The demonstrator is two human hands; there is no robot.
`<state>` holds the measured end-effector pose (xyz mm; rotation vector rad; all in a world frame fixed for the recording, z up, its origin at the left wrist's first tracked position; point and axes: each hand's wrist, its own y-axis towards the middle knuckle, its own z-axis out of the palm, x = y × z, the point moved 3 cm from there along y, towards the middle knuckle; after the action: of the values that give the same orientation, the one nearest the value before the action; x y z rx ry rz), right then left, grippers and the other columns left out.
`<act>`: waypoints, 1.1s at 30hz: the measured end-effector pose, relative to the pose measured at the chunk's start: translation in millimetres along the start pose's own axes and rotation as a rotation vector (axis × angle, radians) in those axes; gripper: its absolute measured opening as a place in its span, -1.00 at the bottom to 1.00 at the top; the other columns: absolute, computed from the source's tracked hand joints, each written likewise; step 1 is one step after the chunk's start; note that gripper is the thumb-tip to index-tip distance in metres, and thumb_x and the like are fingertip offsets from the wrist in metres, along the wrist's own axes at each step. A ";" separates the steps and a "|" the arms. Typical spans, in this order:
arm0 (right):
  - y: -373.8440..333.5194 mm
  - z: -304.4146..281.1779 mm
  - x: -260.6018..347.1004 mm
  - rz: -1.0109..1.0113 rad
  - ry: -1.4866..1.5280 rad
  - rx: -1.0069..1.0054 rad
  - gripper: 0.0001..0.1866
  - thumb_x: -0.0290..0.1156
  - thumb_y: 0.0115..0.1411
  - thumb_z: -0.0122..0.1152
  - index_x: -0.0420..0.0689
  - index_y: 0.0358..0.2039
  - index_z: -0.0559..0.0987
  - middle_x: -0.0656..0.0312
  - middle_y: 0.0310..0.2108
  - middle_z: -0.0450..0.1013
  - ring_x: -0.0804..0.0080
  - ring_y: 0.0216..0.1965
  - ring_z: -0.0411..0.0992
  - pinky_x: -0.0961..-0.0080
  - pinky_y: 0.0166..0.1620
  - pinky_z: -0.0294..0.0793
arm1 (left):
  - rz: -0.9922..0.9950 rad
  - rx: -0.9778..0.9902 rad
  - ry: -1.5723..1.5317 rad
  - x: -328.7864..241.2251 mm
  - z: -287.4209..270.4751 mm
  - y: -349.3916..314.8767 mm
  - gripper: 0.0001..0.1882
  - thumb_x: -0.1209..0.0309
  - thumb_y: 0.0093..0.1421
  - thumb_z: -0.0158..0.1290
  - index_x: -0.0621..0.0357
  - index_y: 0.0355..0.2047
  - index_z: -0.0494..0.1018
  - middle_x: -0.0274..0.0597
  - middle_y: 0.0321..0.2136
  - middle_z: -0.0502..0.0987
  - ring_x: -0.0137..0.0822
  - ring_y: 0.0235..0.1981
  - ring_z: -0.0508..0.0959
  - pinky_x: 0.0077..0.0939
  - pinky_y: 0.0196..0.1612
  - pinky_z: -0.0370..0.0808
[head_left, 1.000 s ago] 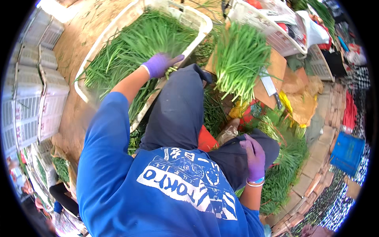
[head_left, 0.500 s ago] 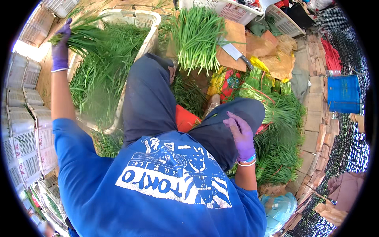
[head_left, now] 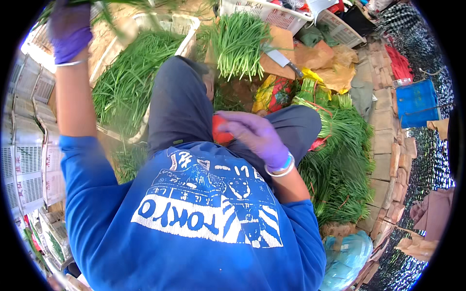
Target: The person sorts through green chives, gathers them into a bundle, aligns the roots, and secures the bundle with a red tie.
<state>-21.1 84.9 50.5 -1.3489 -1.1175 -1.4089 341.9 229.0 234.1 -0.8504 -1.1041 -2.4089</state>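
My left hand (head_left: pixel 70 26), in a purple glove, is raised at the far left, at the top edge of the picture. Its fingers are wrapped round a bunch of garlic chives (head_left: pixel 131 4), blurred and partly cut off. Below and right of it stands a white plastic crate (head_left: pixel 190 41) holding loose garlic chives (head_left: pixel 136 72). My right hand (head_left: pixel 255 136), gloved in purple too, hovers over my lap, slightly blurred, its fingers stretched out and nothing visible in them. Beyond my knees, a neat pile of garlic chives (head_left: pixel 240 46) lies with its pale stems toward me.
A cleaver (head_left: pixel 279 58) rests on a wooden board (head_left: pixel 284 39) beside the pile. Tied chive bundles (head_left: pixel 335 165) are heaped on my right, along a brick edge (head_left: pixel 381 165). White crates (head_left: pixel 29 160) are stacked at left. Blue plastic bag (head_left: pixel 347 259) sits at lower right.
My left hand has lifted upward with the chives, partly leaving the picture. My right hand has swung left from above my right knee to over my lap.
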 end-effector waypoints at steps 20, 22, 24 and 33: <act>12.4 -108.0 -28.0 -0.839 1.003 -0.438 -0.19 0.23 0.02 -0.12 -0.01 0.17 0.04 0.22 0.20 -0.04 0.15 0.18 -0.05 0.07 0.18 -0.10 | -0.232 -0.373 1.059 53.0 -297.4 -172.2 -0.85 0.62 0.06 -0.09 0.06 -0.39 0.34 -0.30 -0.29 0.43 -0.20 0.02 0.28 -0.13 0.16 0.11; 11.3 -106.6 -19.3 -0.816 0.999 -0.419 -0.17 0.19 0.00 -0.03 -0.03 0.17 0.04 0.23 0.19 -0.03 0.17 0.15 0.02 0.08 0.18 -0.07 | -0.268 -0.296 1.122 40.1 -300.9 -179.4 -0.86 0.56 0.08 -0.08 0.04 -0.34 0.35 -0.25 -0.22 0.40 -0.15 0.05 0.25 -0.12 0.13 0.14; 8.7 -115.5 -19.5 -0.750 0.978 -0.421 -0.24 0.05 0.03 0.04 -0.03 0.16 0.06 0.25 0.12 0.12 0.23 0.02 0.21 0.13 0.14 0.07 | -0.350 -0.175 1.073 41.1 -299.8 -181.9 -0.82 0.54 0.09 -0.07 0.02 -0.28 0.35 -0.25 -0.20 0.40 -0.16 0.06 0.24 -0.13 0.13 0.15; -9.5 -156.6 38.6 -0.505 0.175 -0.965 -0.63 -0.55 0.01 0.11 -0.24 -0.10 0.38 0.16 -0.26 0.43 0.44 -0.28 0.41 0.53 -0.16 0.41 | -0.258 -1.180 1.307 -29.7 -338.7 -192.2 -0.50 0.06 0.09 -0.04 -0.01 -0.02 0.19 -0.16 -0.07 0.29 -0.24 -0.04 0.31 -0.36 0.00 0.26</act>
<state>-67.1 -65.6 86.8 -1.5631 -0.6723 -2.5893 134.6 90.9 -66.7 0.7425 0.7789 -2.7720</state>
